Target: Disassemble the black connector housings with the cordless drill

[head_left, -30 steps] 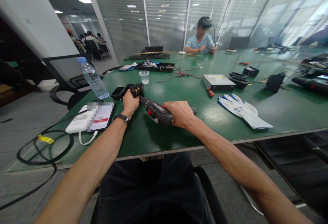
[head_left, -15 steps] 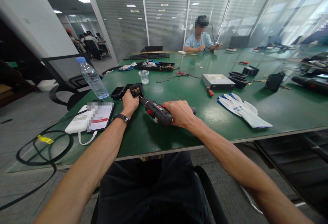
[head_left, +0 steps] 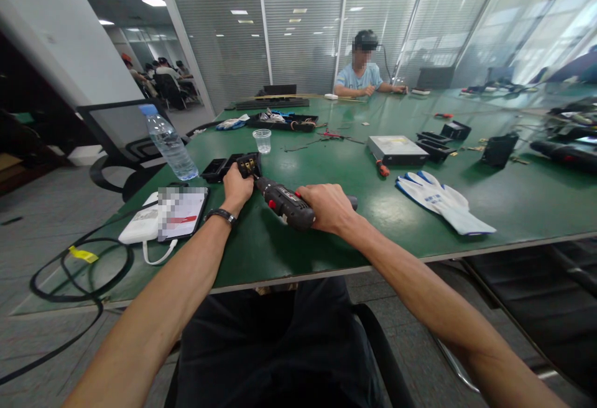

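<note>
My right hand (head_left: 330, 206) is closed round the handle of a black and red cordless drill (head_left: 286, 203), which lies on its side in the air over the table and points left. Its tip reaches a small black plastic part with brass-coloured contacts (head_left: 249, 164). That part is gripped by my left hand (head_left: 237, 185), whose fingertips are partly hidden behind it. Whether the bit sits in a screw is too small to tell. Just behind my left hand stand black open plastic trays (head_left: 214, 170).
On the green table (head_left: 280, 252) are a water bottle (head_left: 170, 147), a clear cup (head_left: 262, 142), a phone (head_left: 186, 212), a white power bank (head_left: 140, 221), a disc drive (head_left: 396, 149) and a white glove (head_left: 441, 203). A person (head_left: 360, 75) sits across the table.
My hands, the drill and the black part stay almost where they were. Across the table, the other person's hand on the right has lowered to the tabletop.
</note>
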The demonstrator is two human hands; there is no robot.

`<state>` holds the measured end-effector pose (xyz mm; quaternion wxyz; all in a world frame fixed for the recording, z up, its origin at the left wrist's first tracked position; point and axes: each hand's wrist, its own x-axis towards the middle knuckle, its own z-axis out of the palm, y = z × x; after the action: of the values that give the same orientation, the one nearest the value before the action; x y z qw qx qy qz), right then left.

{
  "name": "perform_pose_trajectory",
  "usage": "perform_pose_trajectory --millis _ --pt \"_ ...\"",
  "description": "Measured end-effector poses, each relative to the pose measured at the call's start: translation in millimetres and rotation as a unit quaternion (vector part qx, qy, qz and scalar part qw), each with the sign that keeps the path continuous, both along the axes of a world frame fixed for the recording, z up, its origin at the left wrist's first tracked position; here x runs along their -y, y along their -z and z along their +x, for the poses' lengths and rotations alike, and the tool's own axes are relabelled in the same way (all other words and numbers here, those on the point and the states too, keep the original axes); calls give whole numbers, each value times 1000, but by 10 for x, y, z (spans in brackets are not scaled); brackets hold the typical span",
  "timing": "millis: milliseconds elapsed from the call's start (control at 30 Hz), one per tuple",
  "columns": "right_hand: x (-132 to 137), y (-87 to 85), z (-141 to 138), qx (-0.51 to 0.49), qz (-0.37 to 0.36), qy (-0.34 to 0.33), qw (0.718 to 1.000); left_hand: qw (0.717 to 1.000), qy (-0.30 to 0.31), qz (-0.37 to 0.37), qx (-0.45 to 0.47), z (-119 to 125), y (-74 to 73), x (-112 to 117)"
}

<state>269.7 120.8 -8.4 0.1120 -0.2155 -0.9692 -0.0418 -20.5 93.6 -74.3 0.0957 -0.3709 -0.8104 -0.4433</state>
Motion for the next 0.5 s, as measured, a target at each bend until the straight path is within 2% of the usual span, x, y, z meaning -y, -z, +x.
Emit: perform_pose_trajectory --millis 267,500 --pt "10 -6 -9 -10 1 2 1000 1000 6 18 1 -31 31 -9" --pt "-6 2 -1 -12 -9 -2 1000 1000 6 12 5 0 -1 9"
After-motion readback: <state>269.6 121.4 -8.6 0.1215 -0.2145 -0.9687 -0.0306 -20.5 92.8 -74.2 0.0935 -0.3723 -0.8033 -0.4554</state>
